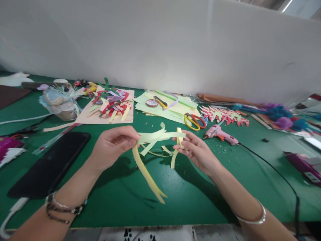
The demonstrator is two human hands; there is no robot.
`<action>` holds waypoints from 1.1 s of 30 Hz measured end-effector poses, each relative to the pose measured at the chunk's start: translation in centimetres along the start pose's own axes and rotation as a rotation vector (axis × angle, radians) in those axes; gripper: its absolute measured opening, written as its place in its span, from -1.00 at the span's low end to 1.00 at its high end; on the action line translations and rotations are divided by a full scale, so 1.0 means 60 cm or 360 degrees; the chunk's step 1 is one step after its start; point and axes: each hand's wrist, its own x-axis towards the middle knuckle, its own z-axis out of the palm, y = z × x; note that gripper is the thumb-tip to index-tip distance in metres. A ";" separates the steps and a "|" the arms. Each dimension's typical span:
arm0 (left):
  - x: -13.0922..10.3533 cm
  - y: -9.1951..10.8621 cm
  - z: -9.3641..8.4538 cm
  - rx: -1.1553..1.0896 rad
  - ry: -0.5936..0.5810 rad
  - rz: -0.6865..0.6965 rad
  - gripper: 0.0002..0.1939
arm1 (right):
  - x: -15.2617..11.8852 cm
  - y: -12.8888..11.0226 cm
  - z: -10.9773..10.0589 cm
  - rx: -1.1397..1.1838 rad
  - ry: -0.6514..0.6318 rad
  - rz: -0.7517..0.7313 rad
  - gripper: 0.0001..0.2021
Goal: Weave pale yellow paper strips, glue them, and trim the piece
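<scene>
My left hand (pixel 114 144) pinches the left ends of several paper strips. Among them are pale green strips (pixel 152 137) that cross each other and a yellow strip (pixel 147 174) hanging down toward the table, its lower end split in two. On the other side, my right hand (pixel 197 147) has its thumb and fingers closed on a looped yellow strip (pixel 179 138), through which a pale green strip end passes. A short yellow tail (pixel 174 160) hangs below that hand. Both hands are above the green table, and thin strips between them partly overlap.
A pink glue gun (pixel 222 134) lies right of my right hand, its cord trailing to the front edge. Scissors (pixel 194 122) and green paper sheets (pixel 170 108) lie behind. A black phone (pixel 50 164) is at left, beyond it colourful paper scraps (pixel 112 102) and a small wrapped pot (pixel 62 105).
</scene>
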 end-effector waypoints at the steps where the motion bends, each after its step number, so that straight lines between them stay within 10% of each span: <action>1: 0.000 0.000 0.000 -0.0001 0.0007 0.0008 -0.90 | -0.001 -0.001 -0.001 0.0018 0.0001 -0.0005 -0.71; 33: 0.002 0.002 -0.003 0.0040 -0.0089 0.0133 -0.97 | 0.001 -0.008 -0.014 0.0069 -0.0039 0.0062 -0.79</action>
